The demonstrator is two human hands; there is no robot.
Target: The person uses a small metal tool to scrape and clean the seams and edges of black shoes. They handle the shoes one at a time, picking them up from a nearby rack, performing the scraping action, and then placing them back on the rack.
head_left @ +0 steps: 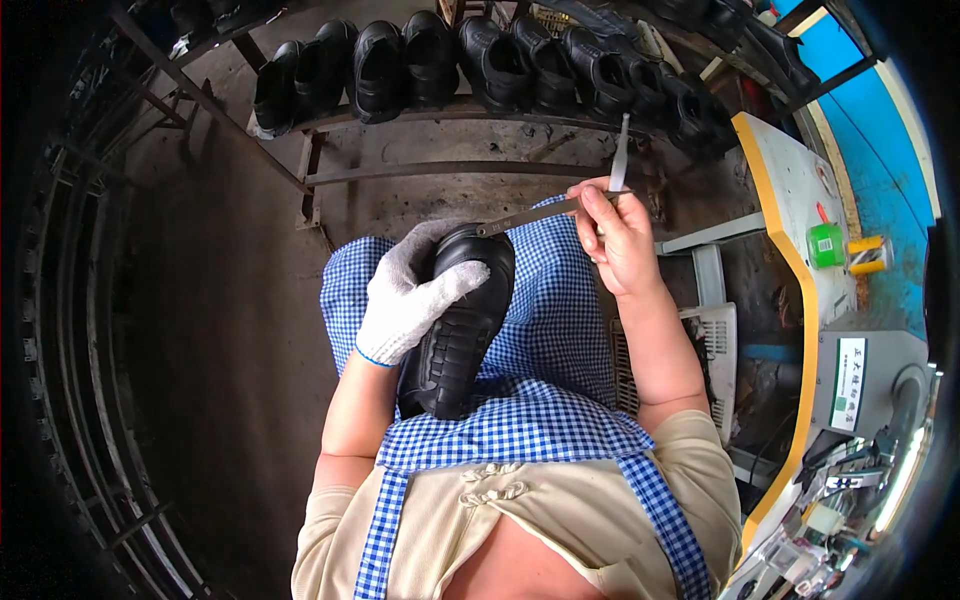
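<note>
A black shoe (462, 330) rests on my lap, its toe pointing away from me. My left hand (410, 295), in a white knit glove, is wrapped round its front part, with the thumb across the top. In my bare right hand (618, 235), pinched between thumb and fingers, is a thin flat metal strip (535, 213). The strip's end, with a small hole in it, lies at the shoe's toe edge. A slim tool with a pale handle (619, 165) also sticks up from the right hand; its exact kind is unclear.
Several black shoes (430, 60) stand in a row on a metal rack ahead. At right is a yellow-edged table (775, 190) with a green container (826, 245), a yellow can (870, 254) and a sewing machine (865, 385). A white plastic basket (715, 350) sits below it. Metal racking (85, 330) runs along the left.
</note>
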